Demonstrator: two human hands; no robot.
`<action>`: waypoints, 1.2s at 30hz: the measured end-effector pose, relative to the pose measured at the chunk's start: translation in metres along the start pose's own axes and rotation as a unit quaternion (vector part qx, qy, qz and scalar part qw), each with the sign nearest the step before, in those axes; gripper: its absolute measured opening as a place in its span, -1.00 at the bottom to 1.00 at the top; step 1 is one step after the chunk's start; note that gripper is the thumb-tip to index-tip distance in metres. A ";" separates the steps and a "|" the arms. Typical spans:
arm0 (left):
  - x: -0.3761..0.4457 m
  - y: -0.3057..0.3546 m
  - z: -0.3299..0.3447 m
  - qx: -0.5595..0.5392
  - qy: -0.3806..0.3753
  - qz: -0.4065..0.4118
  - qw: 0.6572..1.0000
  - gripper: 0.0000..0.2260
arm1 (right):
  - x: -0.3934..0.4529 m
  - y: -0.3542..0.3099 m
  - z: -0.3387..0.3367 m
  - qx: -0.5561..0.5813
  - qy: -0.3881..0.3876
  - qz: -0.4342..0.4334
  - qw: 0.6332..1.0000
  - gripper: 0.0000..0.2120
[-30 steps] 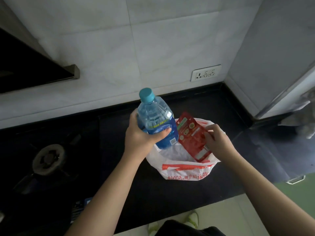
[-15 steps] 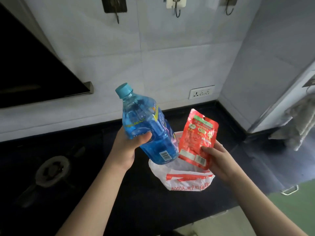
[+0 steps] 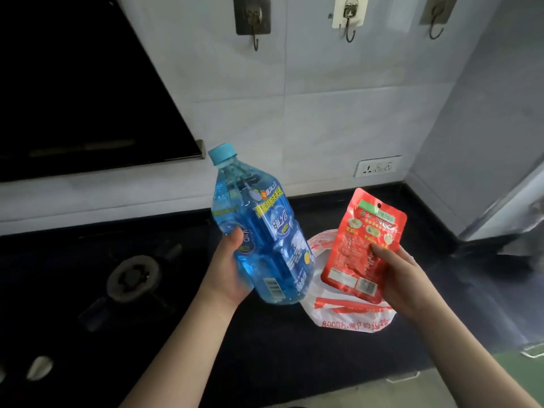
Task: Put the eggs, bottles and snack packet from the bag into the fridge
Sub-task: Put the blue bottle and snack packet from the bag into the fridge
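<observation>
Now the left hand grips a ribbed clear-blue plastic bottle; the right hand pinches a glossy red snack packet.

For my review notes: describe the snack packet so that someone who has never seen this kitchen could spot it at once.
Start at the black countertop below the tiled wall, where a white plastic bag with red print sits. Just above it the right hand pinches the snack packet, upright by its lower edge. It is a flat red pouch with a green strip on top, unlike the blue bottle beside it.
</observation>
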State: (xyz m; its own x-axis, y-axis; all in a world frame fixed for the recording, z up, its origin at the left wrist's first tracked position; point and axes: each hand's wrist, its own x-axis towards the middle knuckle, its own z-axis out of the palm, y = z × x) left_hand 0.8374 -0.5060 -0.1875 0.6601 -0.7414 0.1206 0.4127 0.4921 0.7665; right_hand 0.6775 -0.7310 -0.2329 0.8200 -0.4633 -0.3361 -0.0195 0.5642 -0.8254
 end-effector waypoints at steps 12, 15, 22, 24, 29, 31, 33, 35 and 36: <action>-0.054 -0.021 0.021 0.040 0.108 0.006 0.993 -0.44 | 0.001 0.017 0.000 -0.021 -0.037 0.069 0.997 -0.66; -0.074 -0.025 0.024 0.043 0.178 0.014 0.983 -0.30 | 0.002 0.025 -0.005 -0.014 -0.059 0.099 0.993 -0.67; -0.153 -0.023 0.043 0.058 0.346 0.093 0.932 -0.33 | 0.005 0.054 0.025 -0.052 -0.156 0.164 0.973 -0.58; -0.182 -0.019 0.045 0.059 0.393 0.112 0.911 -0.28 | 0.000 0.065 0.044 -0.064 -0.183 0.176 0.965 -0.60; -0.253 -0.007 0.048 0.057 0.458 0.171 0.871 -0.40 | -0.030 0.091 0.088 -0.106 -0.265 0.212 0.935 -0.68; -0.276 -0.002 0.049 0.055 0.467 0.190 0.862 -0.42 | -0.044 0.099 0.104 -0.122 -0.299 0.224 0.920 -0.68; -0.301 0.004 0.050 0.052 0.480 0.207 0.851 -0.39 | -0.059 0.109 0.120 -0.135 -0.322 0.239 0.906 -0.67; -0.329 0.010 0.049 0.059 0.478 0.235 0.844 -0.36 | -0.074 0.119 0.137 -0.148 -0.342 0.249 0.894 -0.68; -0.344 0.014 0.049 0.063 0.473 0.252 0.842 -0.35 | -0.083 0.125 0.145 -0.154 -0.351 0.255 0.888 -0.69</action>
State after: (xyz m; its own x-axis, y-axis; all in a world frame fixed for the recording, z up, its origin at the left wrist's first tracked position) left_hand 0.5853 -0.2666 -0.1874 0.9609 0.2704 -0.0598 -0.0996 0.5387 0.8366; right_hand 0.6906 -0.5228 -0.2425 0.8122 0.3999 -0.4247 -0.5567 0.3140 -0.7691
